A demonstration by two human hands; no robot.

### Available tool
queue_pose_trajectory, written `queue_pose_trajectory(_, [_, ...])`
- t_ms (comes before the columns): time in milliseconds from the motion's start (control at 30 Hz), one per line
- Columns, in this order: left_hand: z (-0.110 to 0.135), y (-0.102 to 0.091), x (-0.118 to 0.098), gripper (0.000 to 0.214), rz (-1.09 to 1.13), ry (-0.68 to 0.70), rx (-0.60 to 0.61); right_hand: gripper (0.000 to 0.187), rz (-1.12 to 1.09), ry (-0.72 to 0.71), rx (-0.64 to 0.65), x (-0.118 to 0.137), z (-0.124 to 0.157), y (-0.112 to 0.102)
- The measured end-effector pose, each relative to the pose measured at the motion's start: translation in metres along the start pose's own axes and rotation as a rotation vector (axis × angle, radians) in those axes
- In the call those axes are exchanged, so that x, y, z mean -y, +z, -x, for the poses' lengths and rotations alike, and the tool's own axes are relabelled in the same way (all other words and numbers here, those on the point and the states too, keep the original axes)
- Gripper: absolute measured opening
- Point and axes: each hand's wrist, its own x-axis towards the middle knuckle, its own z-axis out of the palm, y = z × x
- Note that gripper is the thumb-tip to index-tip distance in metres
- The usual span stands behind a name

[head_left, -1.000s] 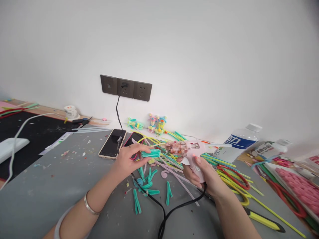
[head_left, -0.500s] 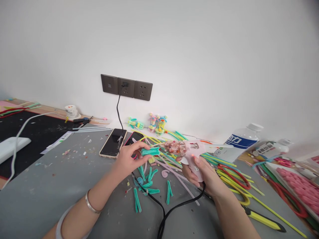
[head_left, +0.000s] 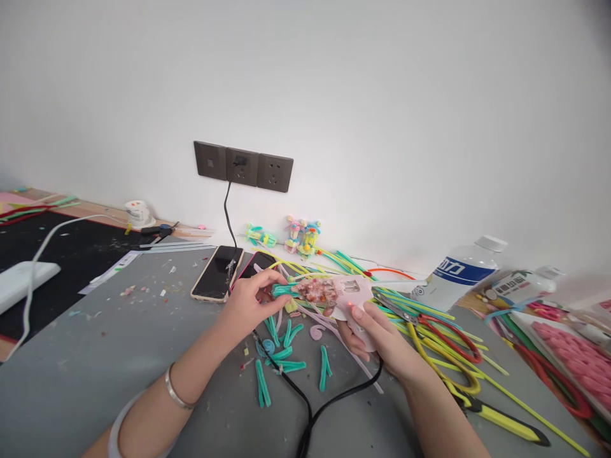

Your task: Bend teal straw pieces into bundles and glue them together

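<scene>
My left hand (head_left: 248, 306) pinches a small teal folded pipe-cleaner piece (head_left: 285, 291) just above the grey table (head_left: 95, 369). My right hand (head_left: 377, 334) is wrapped round the handle of a pink glue gun (head_left: 341, 292) whose crusted nozzle touches the teal piece. The gun's black cord (head_left: 315, 407) runs down toward me between my forearms. Several teal cut pieces (head_left: 281, 356) lie on the table below both hands.
Two phones (head_left: 217, 273) lie near the wall under a dark socket strip (head_left: 243, 166). Coloured pipe cleaners (head_left: 429, 318), yellow-handled scissors (head_left: 458, 375) and a yellow utility knife (head_left: 506, 423) crowd the right. Two bottles (head_left: 458, 273) lie at the right. A white charger (head_left: 23, 280) sits far left.
The glue gun has moved left until its nozzle meets the teal piece in my left hand. My left hand stays nearly where it was.
</scene>
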Motion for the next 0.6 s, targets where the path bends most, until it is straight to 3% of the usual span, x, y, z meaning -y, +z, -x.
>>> queue_pose_trajectory(600, [0.0011,0.0003,0.0043,0.016,-0.048,0.028,0.011,0.051,0.019,0.05,-0.01,0.0004,0.0004,0.0])
